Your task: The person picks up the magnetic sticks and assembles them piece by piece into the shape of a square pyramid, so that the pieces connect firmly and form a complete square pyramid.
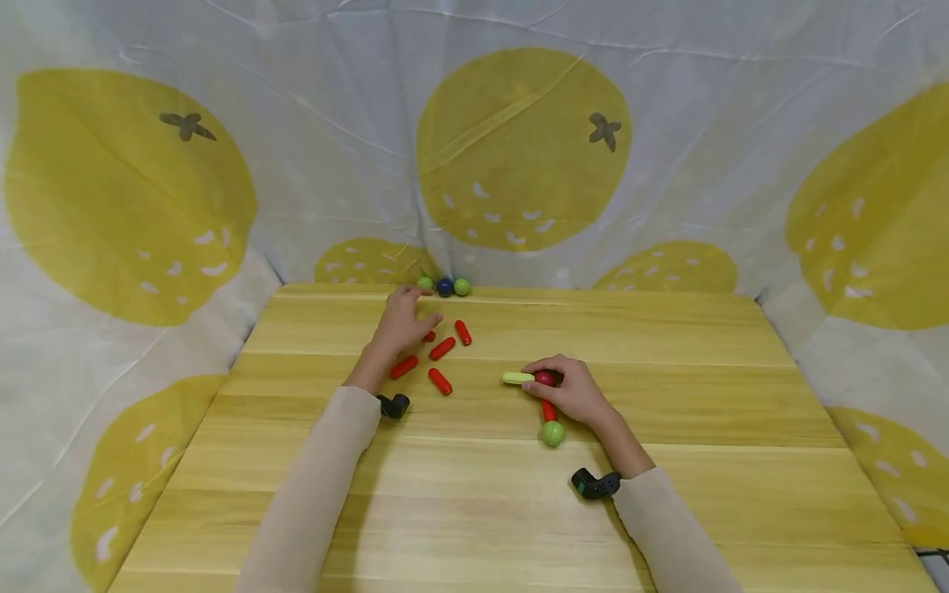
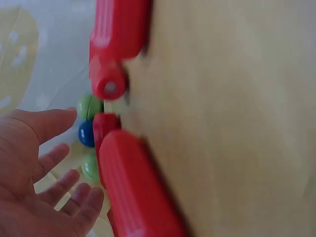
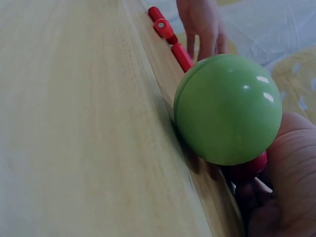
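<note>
My left hand [image 1: 402,323] hovers over the back left of the table, fingers spread and holding nothing. Around and below it lie several red toy rods [image 1: 442,348]; one is partly hidden by the hand. Just beyond its fingertips, two green balls [image 1: 463,287] flank a dark blue ball [image 1: 445,287] at the table's back edge. On the right, my right hand [image 1: 577,394] grips a joined piece around its red ball [image 1: 544,378]. A pale yellow-green rod [image 1: 518,379] points left from there, and a red rod [image 1: 548,411] runs toward me to a green ball [image 1: 552,434].
The wooden table [image 1: 474,511] fills the lower view. A white cloth [image 1: 334,165] printed with yellow lemons hangs behind it and along both sides. Black wrist cameras [image 1: 596,484] are strapped to both wrists.
</note>
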Available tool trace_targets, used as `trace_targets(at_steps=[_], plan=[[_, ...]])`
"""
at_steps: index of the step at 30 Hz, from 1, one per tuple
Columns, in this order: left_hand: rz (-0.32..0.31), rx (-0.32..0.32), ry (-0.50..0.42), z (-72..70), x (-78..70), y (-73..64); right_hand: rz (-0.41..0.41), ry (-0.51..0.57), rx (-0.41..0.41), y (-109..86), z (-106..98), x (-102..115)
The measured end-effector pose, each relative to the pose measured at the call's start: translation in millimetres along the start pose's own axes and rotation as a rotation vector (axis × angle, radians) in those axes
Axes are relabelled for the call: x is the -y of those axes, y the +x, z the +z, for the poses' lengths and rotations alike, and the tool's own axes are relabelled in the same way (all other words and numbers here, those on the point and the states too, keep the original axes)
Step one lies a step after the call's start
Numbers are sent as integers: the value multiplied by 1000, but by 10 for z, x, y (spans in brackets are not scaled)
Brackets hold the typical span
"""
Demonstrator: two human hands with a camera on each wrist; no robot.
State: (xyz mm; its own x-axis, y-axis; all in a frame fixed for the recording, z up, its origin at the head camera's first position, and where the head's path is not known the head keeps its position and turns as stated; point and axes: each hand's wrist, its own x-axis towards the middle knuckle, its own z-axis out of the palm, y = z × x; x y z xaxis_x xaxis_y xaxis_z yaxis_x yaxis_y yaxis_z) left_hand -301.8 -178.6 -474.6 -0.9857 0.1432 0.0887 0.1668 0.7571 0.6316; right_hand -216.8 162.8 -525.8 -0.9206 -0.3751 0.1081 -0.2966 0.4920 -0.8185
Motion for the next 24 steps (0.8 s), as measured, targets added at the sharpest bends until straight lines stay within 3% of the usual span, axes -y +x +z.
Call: trace_targets(at_steps=[4, 11, 14, 18, 24], plan=[[-23, 10, 4, -97, 100, 168, 1, 4, -1, 1, -6, -1], [54, 45, 22, -119, 195, 353, 3, 8, 7, -10, 5, 3], [70, 73, 48, -92, 188, 375, -3, 8, 4, -13, 14, -1], [38, 96, 76, -57, 174, 364, -2, 11, 0, -6, 17, -12], [-15, 25, 61, -42, 208, 343, 7, 19, 1, 4, 5, 0]])
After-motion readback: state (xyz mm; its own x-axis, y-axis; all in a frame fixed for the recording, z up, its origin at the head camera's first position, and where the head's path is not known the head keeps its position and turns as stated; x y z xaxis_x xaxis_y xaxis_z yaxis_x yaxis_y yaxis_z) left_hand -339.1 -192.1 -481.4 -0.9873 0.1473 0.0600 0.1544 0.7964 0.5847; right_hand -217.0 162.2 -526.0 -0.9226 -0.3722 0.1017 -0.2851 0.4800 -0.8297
